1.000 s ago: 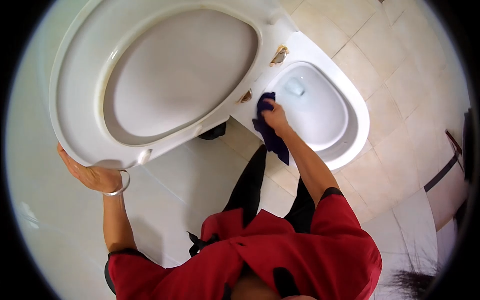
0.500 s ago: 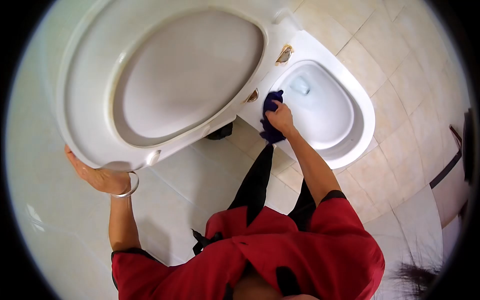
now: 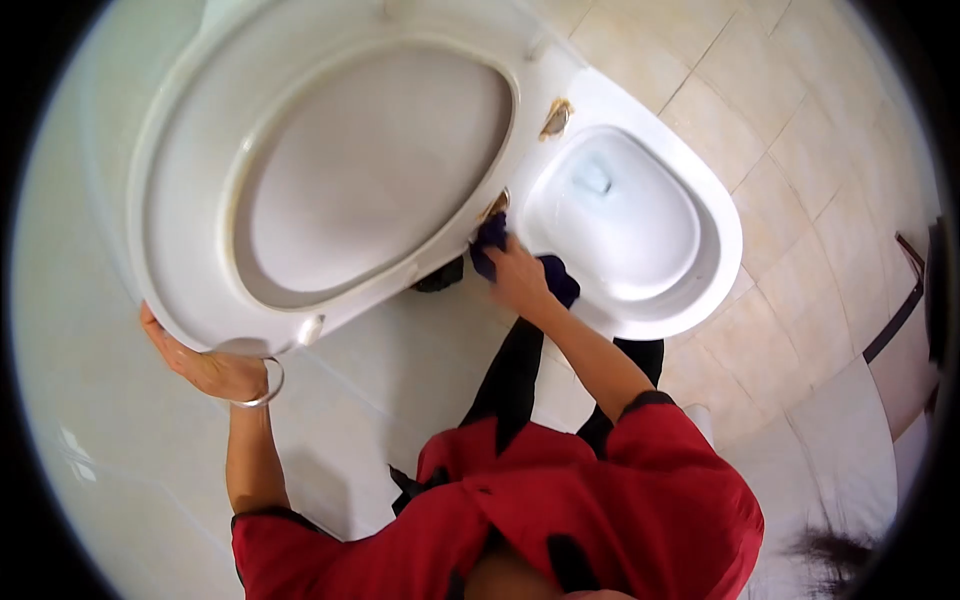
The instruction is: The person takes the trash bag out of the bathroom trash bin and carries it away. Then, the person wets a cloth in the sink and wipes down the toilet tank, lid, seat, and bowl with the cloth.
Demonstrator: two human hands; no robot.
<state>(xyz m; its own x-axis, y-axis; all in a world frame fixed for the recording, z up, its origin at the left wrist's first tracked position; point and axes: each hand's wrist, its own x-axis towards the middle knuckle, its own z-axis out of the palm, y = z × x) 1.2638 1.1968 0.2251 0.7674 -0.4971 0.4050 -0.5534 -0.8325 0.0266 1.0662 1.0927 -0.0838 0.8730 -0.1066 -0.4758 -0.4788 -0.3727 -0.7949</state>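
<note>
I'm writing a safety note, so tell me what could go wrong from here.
The raised toilet seat might drop if the left hand at its edge slips, perhaps striking the right hand near the hinge side. The loose end of the dark cloth lies by the bowl, so it could dip in. The bracelet might knock the seat.

cloth (image 3: 488,240): dark purple, bunched, at rear edge of toilet (image 3: 718,245) | seat (image 3: 185,230): white, raised | toilet: white, uncovered
</note>
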